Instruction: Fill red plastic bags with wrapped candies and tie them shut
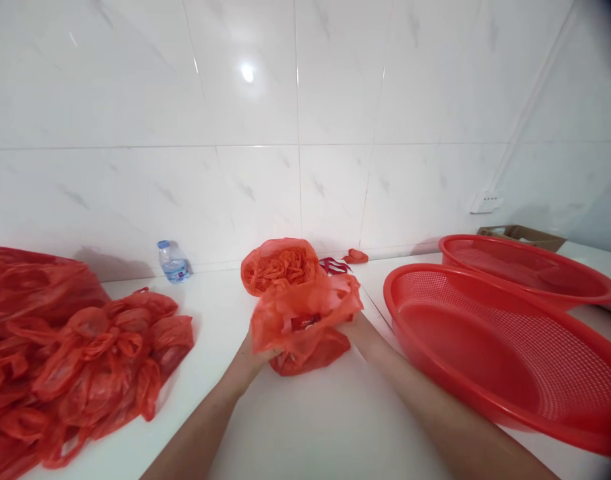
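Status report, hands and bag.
Left hand, right hand either side of translucent red plastic bag, fingers mostly hidden. Dark printed item inside. Stuffed red plastic bag close behind.

Near tabletop is open between left bags and right baskets.

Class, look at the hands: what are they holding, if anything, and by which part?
A red bag, held at its sides: left hand on the left, right hand on the right. Fingers are mostly hidden.

Indoor work area of undetermined type, marbled wall tiles, white worktop, wall-mounted socket, mesh-sided red baskets.
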`<state>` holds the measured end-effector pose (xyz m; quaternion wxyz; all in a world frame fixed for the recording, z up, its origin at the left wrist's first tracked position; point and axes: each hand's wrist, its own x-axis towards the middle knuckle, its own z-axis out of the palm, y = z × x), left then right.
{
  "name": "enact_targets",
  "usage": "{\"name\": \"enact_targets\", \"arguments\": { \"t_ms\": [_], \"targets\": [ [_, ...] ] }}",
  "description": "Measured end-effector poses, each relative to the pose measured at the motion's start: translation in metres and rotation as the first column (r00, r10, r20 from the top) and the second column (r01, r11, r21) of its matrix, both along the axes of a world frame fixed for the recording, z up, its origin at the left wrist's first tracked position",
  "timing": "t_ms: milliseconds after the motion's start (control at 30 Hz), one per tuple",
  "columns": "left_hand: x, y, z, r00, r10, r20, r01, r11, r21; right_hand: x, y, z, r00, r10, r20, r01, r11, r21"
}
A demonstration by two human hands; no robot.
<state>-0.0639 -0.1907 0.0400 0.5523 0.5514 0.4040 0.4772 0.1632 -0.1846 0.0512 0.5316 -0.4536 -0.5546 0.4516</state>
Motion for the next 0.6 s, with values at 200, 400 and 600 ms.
{"name": "enact_targets", "arguments": {
  "t_ms": [200,400,600],
  "targets": [
    [-0.002,0.014,0.01,0.975,0.145,0.166,-0.128,0.986,-0.111,0.01,0.013,-0.001,0.889,0.136,-0.438,-0.232,0.957,-0.176],
    [0.001,0.028,-0.009,0.875,0.272,0.401,-0.086,0.901,-0.425,0.021,0.028,-0.02,0.818,0.043,-0.573,-0.141,0.982,-0.127],
    [0.013,0.027,-0.038,0.812,0.155,0.562,0.232,0.798,-0.556,0.024,0.038,-0.06,0.742,0.019,-0.67,-0.231,0.946,-0.228]
  ]
}}
